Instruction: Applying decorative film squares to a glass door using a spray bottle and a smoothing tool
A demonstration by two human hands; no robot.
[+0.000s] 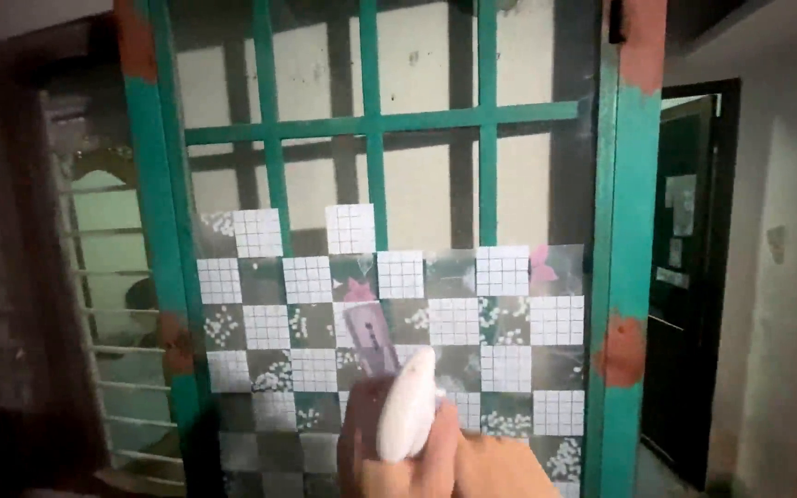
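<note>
My right hand [435, 461] rises from the bottom middle of the view and grips a spray bottle [406, 406] with a white head and a pale purple nozzle pointing up and left. The nozzle is close to a glass pane [435, 184] set in a green-painted frame [627, 277]. A checkered film [509, 318] of white grid squares and flowered squares covers the pane's lower half. My left hand is not in view.
The green frame has patches of orange-red where the paint has worn. A dark doorway [694, 277] opens at the right beside a pale wall [786, 277]. A barred window [113, 304] and dark wood stand at the left.
</note>
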